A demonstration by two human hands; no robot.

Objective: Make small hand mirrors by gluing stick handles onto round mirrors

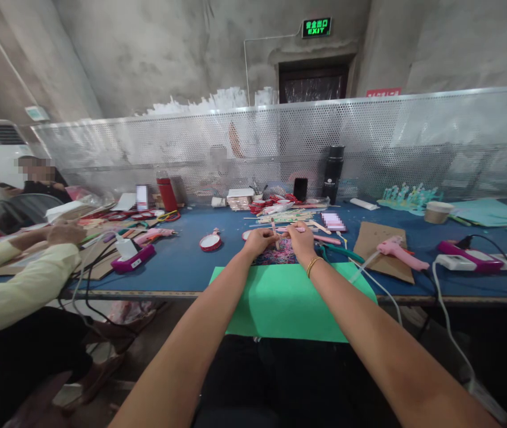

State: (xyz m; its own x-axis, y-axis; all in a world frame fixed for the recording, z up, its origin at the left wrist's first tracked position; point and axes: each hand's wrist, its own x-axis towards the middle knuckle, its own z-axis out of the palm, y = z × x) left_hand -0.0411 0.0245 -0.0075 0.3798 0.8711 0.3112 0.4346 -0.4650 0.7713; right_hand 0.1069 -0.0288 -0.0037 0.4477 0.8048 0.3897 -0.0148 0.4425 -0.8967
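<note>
Near the front edge of the table, my left hand (260, 242) is closed in a pinch around a thin light-brown wooden stick (273, 225), which stands nearly upright. Close to its right, my right hand (302, 241) has its fingertips pressed together; what they hold is too small to make out. Beneath both hands lies a multicoloured pink, blue and dark patterned piece (274, 257). A bright green sheet (298, 303) hangs over the table edge below my wrists. Just beyond my hands are several loose thin sticks (284, 217).
A pink glue gun (398, 252) rests on brown cardboard (369, 238) to the right, near a purple power strip (471, 258). Cables cross the table edge. A black flask (333, 175) and paper cup (438, 211) stand farther back. At left, a co-worker's sleeves (34, 273) reach over the table.
</note>
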